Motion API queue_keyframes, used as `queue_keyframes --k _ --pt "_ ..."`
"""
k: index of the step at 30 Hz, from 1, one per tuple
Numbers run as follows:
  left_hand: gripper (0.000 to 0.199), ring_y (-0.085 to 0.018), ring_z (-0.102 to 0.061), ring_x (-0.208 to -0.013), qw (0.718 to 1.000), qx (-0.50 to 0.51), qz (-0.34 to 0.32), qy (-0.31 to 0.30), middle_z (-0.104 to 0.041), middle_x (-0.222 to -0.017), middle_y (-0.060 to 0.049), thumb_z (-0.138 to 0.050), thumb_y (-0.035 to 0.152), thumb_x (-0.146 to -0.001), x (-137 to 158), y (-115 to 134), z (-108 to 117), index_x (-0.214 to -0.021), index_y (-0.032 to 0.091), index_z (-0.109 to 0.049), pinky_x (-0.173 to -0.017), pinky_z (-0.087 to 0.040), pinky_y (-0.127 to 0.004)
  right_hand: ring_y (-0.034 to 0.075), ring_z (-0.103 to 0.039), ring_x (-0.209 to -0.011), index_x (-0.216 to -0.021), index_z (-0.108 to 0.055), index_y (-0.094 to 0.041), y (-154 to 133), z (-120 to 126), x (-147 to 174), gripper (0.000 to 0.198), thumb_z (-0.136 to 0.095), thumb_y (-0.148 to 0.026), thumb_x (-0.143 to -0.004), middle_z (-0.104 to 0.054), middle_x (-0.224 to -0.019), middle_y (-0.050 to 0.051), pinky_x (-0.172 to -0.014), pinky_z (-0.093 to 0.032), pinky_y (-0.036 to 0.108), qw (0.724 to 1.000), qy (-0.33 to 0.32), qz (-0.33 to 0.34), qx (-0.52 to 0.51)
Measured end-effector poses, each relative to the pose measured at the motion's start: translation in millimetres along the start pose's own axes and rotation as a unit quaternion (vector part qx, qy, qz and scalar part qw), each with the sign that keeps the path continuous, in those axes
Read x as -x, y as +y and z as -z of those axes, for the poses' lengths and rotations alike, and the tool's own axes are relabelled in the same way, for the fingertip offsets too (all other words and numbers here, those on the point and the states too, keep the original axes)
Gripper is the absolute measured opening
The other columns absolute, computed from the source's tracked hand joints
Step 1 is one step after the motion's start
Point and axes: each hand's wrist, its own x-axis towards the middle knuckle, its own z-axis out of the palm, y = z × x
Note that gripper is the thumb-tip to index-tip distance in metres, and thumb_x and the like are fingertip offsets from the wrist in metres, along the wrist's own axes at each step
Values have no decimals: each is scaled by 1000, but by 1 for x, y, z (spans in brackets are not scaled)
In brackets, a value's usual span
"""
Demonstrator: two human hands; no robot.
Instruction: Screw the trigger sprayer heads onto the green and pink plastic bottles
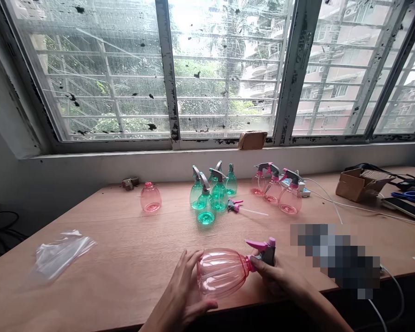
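Note:
A clear pink spray bottle (223, 273) lies on its side in the air at the table's front edge, its base to the left. My left hand (183, 290) cups the base, fingers behind and thumb in front below. My right hand (275, 272) grips the neck and the grey-and-pink spray head (265, 251) at the right end; some of its fingers are hidden. A dip tube shows faintly inside the bottle. Beyond my hands, a loose trigger spray head (234, 206) with its thin tube lies on the table, and a pink bottle without a head (151, 198) stands further left.
Several green spray bottles (205, 210) stand at mid-back, with three pink ones (290, 200) to their right. A plastic bag (64, 253) lies left. A cardboard box (361, 184), blue scissors (410, 197), phone (404, 208) and cables sit right. The window sill bears a brown block (252, 140).

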Motion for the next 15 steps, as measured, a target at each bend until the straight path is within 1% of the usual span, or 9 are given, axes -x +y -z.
queue_keyframes --k 3,5,8,10,12,13,15 --pt "84 -38 -43 -142 1000 16 -15 -9 -47 -153 -9 -80 33 -82 -3 4 3 -151 38 -32 -121 -32 -55 6 -19 -33 -81 -54 -24 4 -2 -2 56 -68 -78 -71 -31 -42 -14 -33 -15 23 999 28 8 24" --pt "82 -36 -45 -141 1000 21 -15 -12 -46 -153 -9 -76 30 -85 -5 9 5 -152 37 -30 -118 -37 -51 6 -24 -32 -84 -56 -23 7 -4 -4 54 -66 -75 -76 -35 -45 -13 -31 -21 22 998 53 28 37" --pt "81 -36 -44 -142 1000 11 -2 -18 -43 -156 -9 -73 30 -88 -5 16 7 -154 38 -26 -118 -38 -51 7 -29 -32 -92 -60 -20 11 -4 -5 54 -67 -72 -77 -37 -48 -13 -31 -29 21 996 64 57 31" --pt "81 -36 -44 -142 1000 -2 10 -27 -42 -157 -8 -72 31 -90 -4 20 9 -155 39 -24 -118 -38 -52 7 -35 -34 -105 -62 -19 12 -1 -5 56 -72 -67 -77 -40 -53 -12 -35 -37 22 996 46 77 9" --pt "82 -35 -44 -142 999 -13 14 -32 -42 -158 -7 -70 32 -91 -3 23 10 -155 41 -20 -119 -37 -52 8 -43 -40 -117 -61 -20 12 2 -3 56 -77 -58 -78 -46 -60 -10 -42 -45 24 994 33 100 -21" --pt "83 -35 -44 -143 999 -17 13 -35 -41 -159 -6 -70 33 -92 -3 23 11 -156 41 -18 -119 -37 -52 9 -46 -44 -119 -61 -20 12 3 -2 55 -78 -54 -79 -49 -63 -9 -46 -47 24 992 35 113 -36" --pt "86 -36 -43 -143 999 -22 0 -48 -39 -161 -6 -69 36 -92 -3 21 11 -158 41 -14 -118 -38 -51 11 -50 -49 -116 -63 -19 12 4 0 49 -77 -50 -82 -53 -64 -7 -51 -48 25 988 56 132 -61"
